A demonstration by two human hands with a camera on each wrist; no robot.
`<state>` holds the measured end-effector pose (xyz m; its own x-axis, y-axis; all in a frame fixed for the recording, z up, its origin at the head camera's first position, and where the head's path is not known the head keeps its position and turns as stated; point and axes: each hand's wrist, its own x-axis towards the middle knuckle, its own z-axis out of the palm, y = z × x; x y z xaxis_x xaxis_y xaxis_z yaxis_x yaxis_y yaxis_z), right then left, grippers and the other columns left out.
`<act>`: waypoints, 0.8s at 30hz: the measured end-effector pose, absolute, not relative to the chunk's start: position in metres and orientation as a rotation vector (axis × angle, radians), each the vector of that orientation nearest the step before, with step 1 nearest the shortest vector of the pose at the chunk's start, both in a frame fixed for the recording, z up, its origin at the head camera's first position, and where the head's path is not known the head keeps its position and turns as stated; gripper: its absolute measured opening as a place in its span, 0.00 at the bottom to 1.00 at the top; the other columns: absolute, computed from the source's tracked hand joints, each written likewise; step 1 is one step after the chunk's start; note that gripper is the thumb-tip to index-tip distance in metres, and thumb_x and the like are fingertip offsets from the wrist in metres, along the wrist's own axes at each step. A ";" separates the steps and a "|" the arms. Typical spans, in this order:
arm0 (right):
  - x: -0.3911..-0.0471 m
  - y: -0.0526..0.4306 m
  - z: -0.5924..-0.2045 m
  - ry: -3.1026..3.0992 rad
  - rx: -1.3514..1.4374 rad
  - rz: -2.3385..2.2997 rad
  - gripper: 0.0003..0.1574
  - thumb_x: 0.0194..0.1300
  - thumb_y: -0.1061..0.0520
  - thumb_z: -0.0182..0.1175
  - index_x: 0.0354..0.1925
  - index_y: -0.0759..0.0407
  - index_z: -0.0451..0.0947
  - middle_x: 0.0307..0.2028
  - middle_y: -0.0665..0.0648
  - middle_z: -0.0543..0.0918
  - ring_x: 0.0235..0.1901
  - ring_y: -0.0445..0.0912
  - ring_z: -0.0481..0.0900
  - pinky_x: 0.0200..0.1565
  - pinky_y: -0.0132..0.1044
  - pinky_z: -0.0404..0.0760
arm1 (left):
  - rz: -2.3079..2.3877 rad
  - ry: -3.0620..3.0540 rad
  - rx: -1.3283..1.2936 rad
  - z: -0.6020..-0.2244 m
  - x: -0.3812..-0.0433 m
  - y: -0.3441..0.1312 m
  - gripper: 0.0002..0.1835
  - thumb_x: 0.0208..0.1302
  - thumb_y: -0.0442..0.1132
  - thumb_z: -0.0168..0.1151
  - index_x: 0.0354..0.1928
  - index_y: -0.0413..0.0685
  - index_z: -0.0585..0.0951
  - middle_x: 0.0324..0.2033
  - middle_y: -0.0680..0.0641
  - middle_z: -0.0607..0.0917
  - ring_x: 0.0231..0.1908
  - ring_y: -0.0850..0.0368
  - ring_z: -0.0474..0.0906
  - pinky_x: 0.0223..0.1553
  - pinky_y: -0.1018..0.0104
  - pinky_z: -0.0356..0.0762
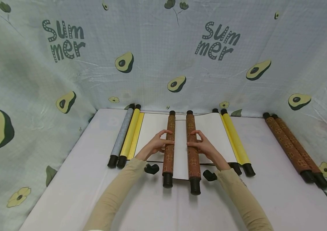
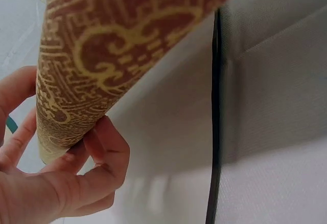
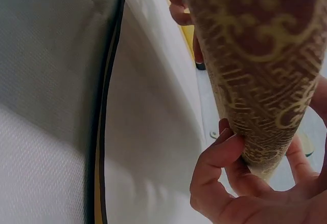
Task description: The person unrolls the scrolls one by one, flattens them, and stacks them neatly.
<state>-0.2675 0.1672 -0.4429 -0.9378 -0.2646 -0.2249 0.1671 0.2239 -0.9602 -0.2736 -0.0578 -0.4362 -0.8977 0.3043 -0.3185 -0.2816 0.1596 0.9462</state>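
Observation:
A brown scroll with a gold pattern hangs above the table, a strip of white paper (image 1: 181,150) showing between its two rolls. My left hand (image 1: 156,144) grips the left roll (image 1: 169,150) by its outer side, thumb and fingers around it. On the other side my right hand (image 1: 205,146) holds the right roll (image 1: 193,154) the same way. Both wrist views show fingers curled about the patterned rolls (image 2: 117,50) (image 3: 255,45). Beneath lies an opened yellow scroll, its white sheet (image 1: 214,128) edged in black and partly hidden by the hands and the brown scroll.
A grey roll (image 1: 123,131) lies beside the yellow scroll's left roll (image 1: 130,133). Its yellow right roll (image 1: 237,141) lies to the right. Two brown rolls (image 1: 287,144) (image 1: 302,147) lie together at the table's right edge. A printed cloth (image 1: 152,38) hangs behind the white table (image 1: 157,211).

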 end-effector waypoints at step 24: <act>-0.264 0.183 -0.447 2.062 -0.224 -1.893 0.35 0.59 0.64 0.54 0.59 0.52 0.49 0.30 0.49 0.77 0.29 0.39 0.74 0.34 0.36 0.71 | 1.881 1.982 0.019 -0.441 -0.275 -0.072 0.28 0.54 0.29 0.59 0.58 0.52 0.67 0.61 0.40 0.60 0.30 0.55 0.73 0.24 0.65 0.73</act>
